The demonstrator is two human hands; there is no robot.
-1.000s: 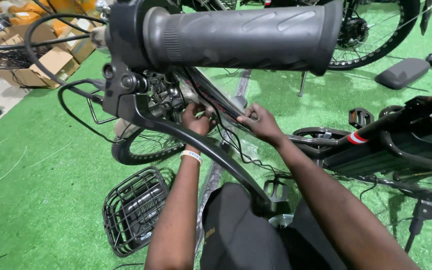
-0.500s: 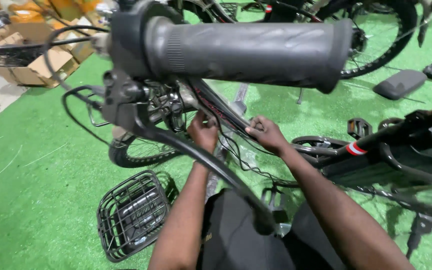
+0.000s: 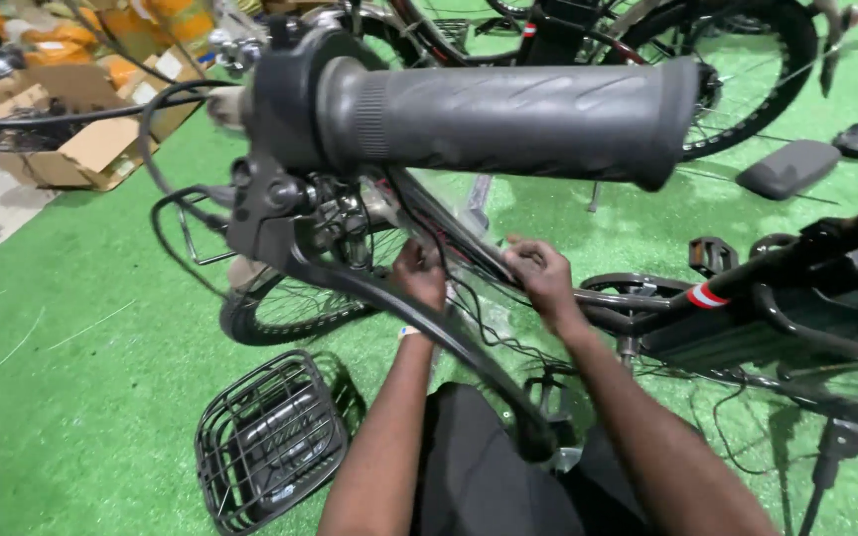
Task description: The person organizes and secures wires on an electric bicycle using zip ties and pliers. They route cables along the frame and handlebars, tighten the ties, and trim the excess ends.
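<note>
While working at centre frame beneath the handlebar grip (image 3: 508, 119), left hand (image 3: 421, 273) closed on black cables (image 3: 469, 298) by the bicycle frame (image 3: 638, 298); right hand (image 3: 543, 276) pinched on the same cables. Wire basket (image 3: 265, 442) lower left on green turf (image 3: 71, 397).

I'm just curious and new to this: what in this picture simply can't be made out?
- Left hand: its fingertips, hidden behind the brake lever, head view.
- Right hand: what its fingers pinch, lost among thin wires.
- Bicycle frame: cut off by the right edge.
- Handlebar grip: blocks the parts behind it.
</note>
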